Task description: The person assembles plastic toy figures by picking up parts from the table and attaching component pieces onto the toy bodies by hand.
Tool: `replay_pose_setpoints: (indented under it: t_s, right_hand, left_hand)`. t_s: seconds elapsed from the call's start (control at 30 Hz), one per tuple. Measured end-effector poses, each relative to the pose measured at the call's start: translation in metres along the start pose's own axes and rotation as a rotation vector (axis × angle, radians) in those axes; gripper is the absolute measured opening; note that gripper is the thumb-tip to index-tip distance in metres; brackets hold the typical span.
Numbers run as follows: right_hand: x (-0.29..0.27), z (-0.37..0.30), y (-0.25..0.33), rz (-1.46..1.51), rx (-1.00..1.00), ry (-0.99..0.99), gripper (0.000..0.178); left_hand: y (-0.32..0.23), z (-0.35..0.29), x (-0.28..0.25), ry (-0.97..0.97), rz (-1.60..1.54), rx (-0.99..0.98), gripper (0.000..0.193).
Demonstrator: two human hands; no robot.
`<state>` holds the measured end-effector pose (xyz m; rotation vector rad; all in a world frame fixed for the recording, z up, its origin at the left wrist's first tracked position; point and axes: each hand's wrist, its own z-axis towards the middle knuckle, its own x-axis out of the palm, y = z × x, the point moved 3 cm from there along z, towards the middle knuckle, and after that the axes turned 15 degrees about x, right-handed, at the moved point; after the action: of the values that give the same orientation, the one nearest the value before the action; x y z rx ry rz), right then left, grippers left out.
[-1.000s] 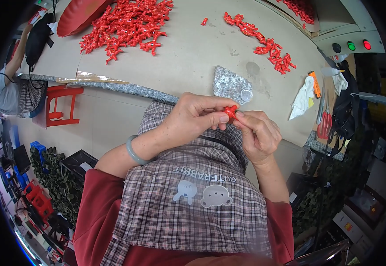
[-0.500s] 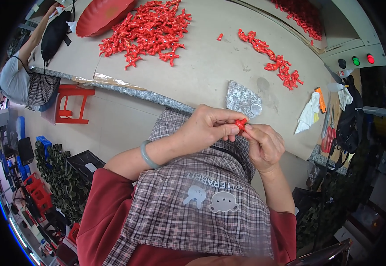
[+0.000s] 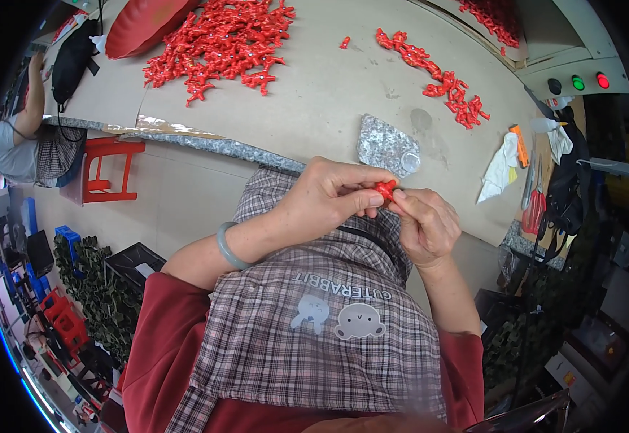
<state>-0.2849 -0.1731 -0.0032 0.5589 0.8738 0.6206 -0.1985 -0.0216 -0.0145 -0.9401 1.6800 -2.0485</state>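
Note:
A small glossy red plastic figure (image 3: pixel 385 190) is pinched between both hands, just in front of the table's near edge. My left hand (image 3: pixel 332 193) grips it from the left with thumb and forefinger, its other fingers curled beneath. From the right, my right hand (image 3: pixel 427 222) closes thumb and forefinger on the figure's other side. Fingers cover much of it, so its exact shape cannot be made out. Just beyond the hands, a grey speckled slab (image 3: pixel 386 144) with a small clear round disc (image 3: pixel 409 161) lies on the table.
A large pile of red figures (image 3: pixel 220 47) lies at the far left beside a red bowl (image 3: pixel 141 29). More red figures (image 3: pixel 433 76) form a row at right. White cloth (image 3: pixel 500 169), an orange tool (image 3: pixel 520 144) and red-handled scissors (image 3: pixel 534 209) lie rightmost. Another person (image 3: pixel 22 148) works at left.
The view has shifted slightly, so the table's contents appear a little higher and further left. Both hands keep their pinch on the red figure. The other person's arm has moved.

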Motion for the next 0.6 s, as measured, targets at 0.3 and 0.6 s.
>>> replay_pose_setpoints:
  t_s: [0.3, 0.6]
  right_hand:
    - [-0.0022, -0.0019, 0.0004, -0.032, -0.04, -0.007, 0.025]
    - [-0.0019, -0.0031, 0.0003, -0.006, -0.031, -0.009, 0.025]
  left_hand:
    - [-0.0001, -0.0002, 0.0019, -0.002, 0.002, 0.024, 0.027]
    - [-0.001, -0.0006, 0.0037, 0.001, 0.019, 0.037, 0.027]
